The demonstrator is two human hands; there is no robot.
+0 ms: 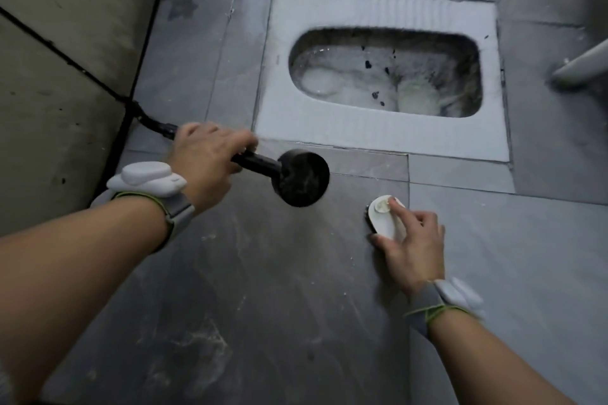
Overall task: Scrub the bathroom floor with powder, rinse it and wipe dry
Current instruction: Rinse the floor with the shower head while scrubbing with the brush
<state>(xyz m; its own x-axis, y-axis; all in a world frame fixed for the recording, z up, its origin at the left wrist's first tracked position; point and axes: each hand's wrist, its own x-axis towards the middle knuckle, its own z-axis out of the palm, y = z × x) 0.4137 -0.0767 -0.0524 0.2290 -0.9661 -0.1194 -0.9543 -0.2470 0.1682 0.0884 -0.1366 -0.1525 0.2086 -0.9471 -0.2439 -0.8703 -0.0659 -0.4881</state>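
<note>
We look down on a dark grey tiled bathroom floor, wet and streaked with pale smears, with a stained beige wall rising along the far left. A black hose runs down across that wall to our left hand, which is closed around the handle of a black shower head; the round head is held just above the floor, its face turned toward the tiles. A grey strap with a white device sits on that wrist. To the right of the shower head, our right hand presses down on a small white scrub brush, fingers curled over its oval back and the thumb along its near side, so the hand is shut on it; dark bristles show at the brush's left edge where it meets the floor. That wrist carries a matching strap and white device. Beyond both hands, a white squat toilet is set into the floor, its bowl soiled with dark specks and greyish streaks. At the far right edge a pale rounded object juts in; we cannot tell what it is.
</note>
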